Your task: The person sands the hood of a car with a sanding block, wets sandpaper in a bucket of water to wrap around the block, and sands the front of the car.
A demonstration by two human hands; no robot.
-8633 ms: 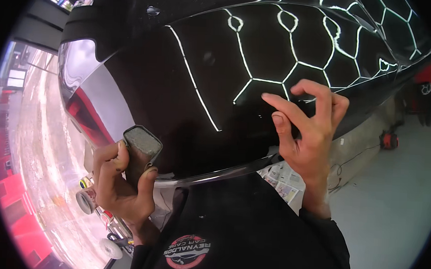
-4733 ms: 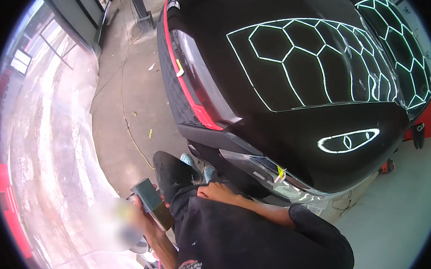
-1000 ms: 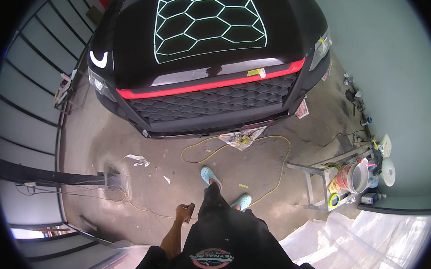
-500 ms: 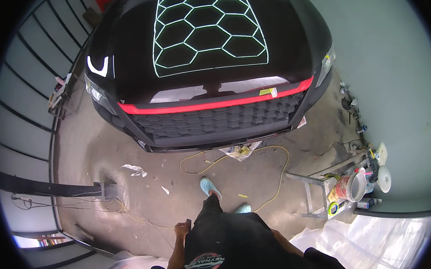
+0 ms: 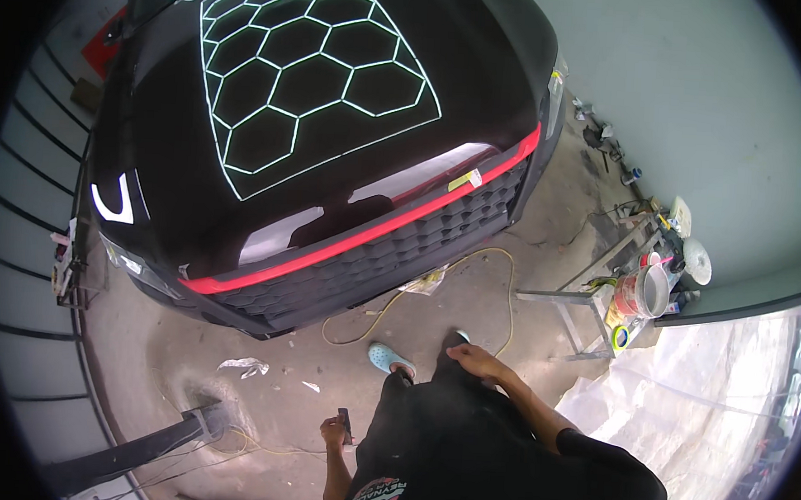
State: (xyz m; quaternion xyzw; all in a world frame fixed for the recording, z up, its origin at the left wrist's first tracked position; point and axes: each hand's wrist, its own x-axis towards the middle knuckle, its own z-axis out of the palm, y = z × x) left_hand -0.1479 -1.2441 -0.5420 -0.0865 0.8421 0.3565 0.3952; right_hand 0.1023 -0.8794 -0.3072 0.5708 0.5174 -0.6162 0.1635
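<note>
**Block [image 5: 346, 427] in my left hand [image 5: 332, 432], car [image 5: 332, 169] ahead**

My left fingers are closed round the dark block, its long side running roughly up and down in my view. I hold it out beside my left leg, above the floor [image 5: 274, 406] and well apart from the car. My right hand [image 5: 478, 361] is in front of my right thigh; I can't tell whether its fingers are open or curled, or whether they touch the cloth.

The car's nose faces me. White lines in a honeycomb pattern [image 5: 311, 82] shine on its black hood, with a curved white patch [image 5: 113, 201] nearer the left edge. A red strip [image 5: 393, 219] runs along the top of the dark grille [image 5: 400, 250], with a bit of yellow tape [image 5: 465, 178] stuck on it.

To my right stands a bench [image 5: 557, 296] bearing a bucket [image 5: 629, 294] and a yellow-green ring [image 5: 621, 329], with a round white pad [image 5: 697, 261] just beside the bucket. Behind it is the grey wall [image 5: 733, 132]. A yellow cord [image 5: 512, 301] loops over the floor between the bench and my pale blue clogs [image 5: 382, 358]. A crumpled white scrap [image 5: 243, 367] lies to my left, and a pale sheet [image 5: 684, 373] spreads at my right.
</note>
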